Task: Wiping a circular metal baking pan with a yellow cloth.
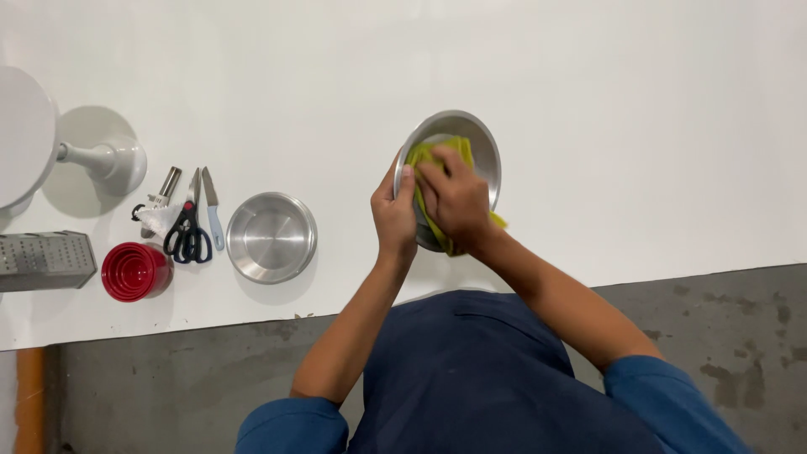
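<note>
Item: metal bowl (483, 139), tilted above the white table (588, 101), right of centre. It is gripped at its near rim by the left hand (393, 220), thumb over the edge, so it is kept steady. A yellow-green cloth (437, 155) is pressed inside it by the right hand (456, 200), fingers closed on the cloth. Laid aside at left: metal pan (271, 236), scissors (188, 231), knife (212, 208), red cups (134, 271), grater (46, 260), white stand (101, 160).

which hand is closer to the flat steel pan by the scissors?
Left. The left hand grips the metal bowl's rim, on the side toward the flat steel pan. The right hand presses the green cloth inside the bowl, farther off.
</note>
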